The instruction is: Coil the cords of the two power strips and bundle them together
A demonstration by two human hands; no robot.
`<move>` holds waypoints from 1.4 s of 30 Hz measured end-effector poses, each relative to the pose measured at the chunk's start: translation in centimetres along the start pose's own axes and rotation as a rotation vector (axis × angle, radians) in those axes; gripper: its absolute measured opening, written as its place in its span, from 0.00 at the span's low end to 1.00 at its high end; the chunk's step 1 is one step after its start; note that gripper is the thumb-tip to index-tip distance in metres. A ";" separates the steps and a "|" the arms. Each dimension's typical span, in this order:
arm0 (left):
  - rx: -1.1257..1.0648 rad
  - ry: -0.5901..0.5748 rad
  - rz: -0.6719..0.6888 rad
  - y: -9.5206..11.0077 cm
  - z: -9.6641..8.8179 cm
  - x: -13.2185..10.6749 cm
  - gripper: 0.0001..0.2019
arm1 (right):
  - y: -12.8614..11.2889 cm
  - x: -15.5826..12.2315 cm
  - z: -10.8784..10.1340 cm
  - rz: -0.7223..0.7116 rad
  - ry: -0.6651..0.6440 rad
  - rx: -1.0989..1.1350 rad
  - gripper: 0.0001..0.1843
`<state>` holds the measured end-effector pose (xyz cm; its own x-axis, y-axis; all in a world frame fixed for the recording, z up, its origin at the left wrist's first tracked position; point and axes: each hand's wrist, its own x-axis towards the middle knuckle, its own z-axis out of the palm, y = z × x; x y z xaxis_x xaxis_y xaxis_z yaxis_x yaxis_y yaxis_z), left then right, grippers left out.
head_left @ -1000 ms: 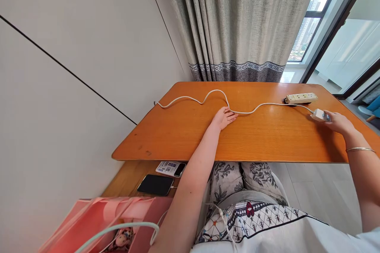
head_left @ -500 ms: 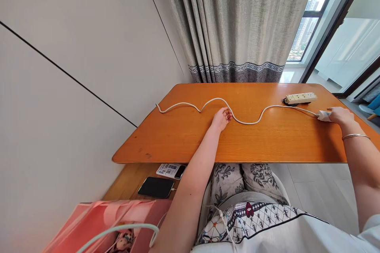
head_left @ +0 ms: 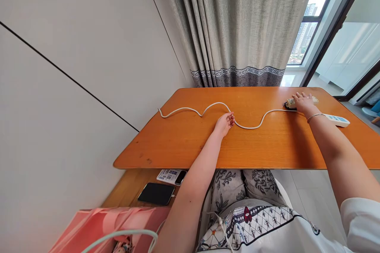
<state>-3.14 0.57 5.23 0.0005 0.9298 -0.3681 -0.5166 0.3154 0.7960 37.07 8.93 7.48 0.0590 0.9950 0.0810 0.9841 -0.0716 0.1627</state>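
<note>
A long white cord (head_left: 214,104) snakes across the orange wooden table (head_left: 178,146). My left hand (head_left: 225,124) rests at the middle of it, fingers loosely curled and slightly apart, the fingertips against or over the cord. Whether they grip it is hard to see. On the right, my right hand (head_left: 303,103) is spread over a cream power strip (head_left: 315,100), covering its middle. Something black lies at that strip's left end. A white device with blue markings (head_left: 338,121), partly behind my right wrist, lies flat near the cord's right end.
Below the table's left edge, a black phone (head_left: 156,193) and a white-labelled item (head_left: 169,176) lie on a lower wooden surface (head_left: 118,191). A pink bag (head_left: 97,225) with a pale handle stands nearer me. A grey curtain (head_left: 237,27) hangs behind the table; a wall is at left.
My right hand has let go of the white device and moved left and away from me onto the cream power strip. My left hand has shifted slightly right, closer onto the cord.
</note>
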 end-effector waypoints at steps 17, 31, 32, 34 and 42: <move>0.077 -0.340 0.044 -0.6 -0.1 -0.6 0.10 | -11.4 -1.3 -5.7 -0.443 0.305 1.243 0.44; 0.059 -0.494 0.217 -1.8 -0.2 0.6 0.32 | -10.7 -12.7 -8.9 -0.641 0.632 1.114 0.38; 0.047 -0.454 0.276 -1.6 -0.2 0.8 0.29 | -10.0 -13.4 -8.8 -0.647 0.649 1.048 0.37; -0.006 -0.359 0.433 -1.1 -0.5 1.1 0.24 | -8.0 -14.4 -8.1 -0.647 0.677 0.874 0.34; -0.250 -0.127 0.857 1.5 -2.4 0.9 0.10 | 2.5 -16.5 -2.3 -0.352 0.487 0.099 0.26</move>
<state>-6.01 1.46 4.91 -0.3831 0.8459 0.3710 -0.5549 -0.5319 0.6397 38.18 -7.85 8.85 -0.3335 0.8093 0.4835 0.9427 0.2863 0.1711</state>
